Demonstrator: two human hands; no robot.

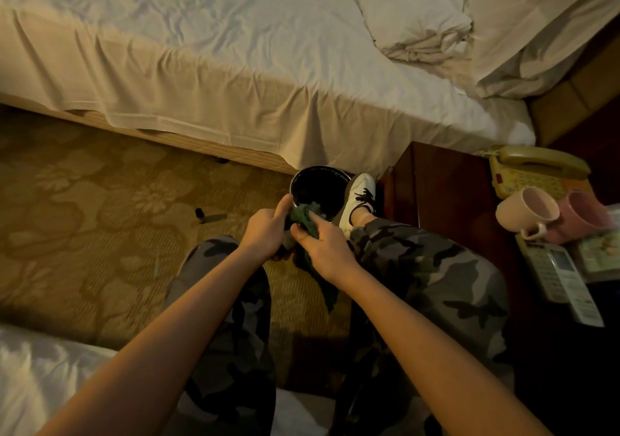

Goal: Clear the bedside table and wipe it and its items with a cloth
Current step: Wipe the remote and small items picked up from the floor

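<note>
Both hands, left hand [266, 231] and right hand [323, 246], grip green cloth [307, 219] over black bin [318, 184].

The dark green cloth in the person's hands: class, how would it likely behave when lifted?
The dark green cloth probably flops: a tail hangs limp below the right hand. It likely weighs little, since both hands, the left hand included, bunch it easily. It is unlikely to slip.

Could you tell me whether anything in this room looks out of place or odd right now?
One thing: a small dark bottle stands alone on the carpet, away from the bedside table. The mugs, phone and remote sit crowded at the table's right. Both hands hold the green cloth.
</note>
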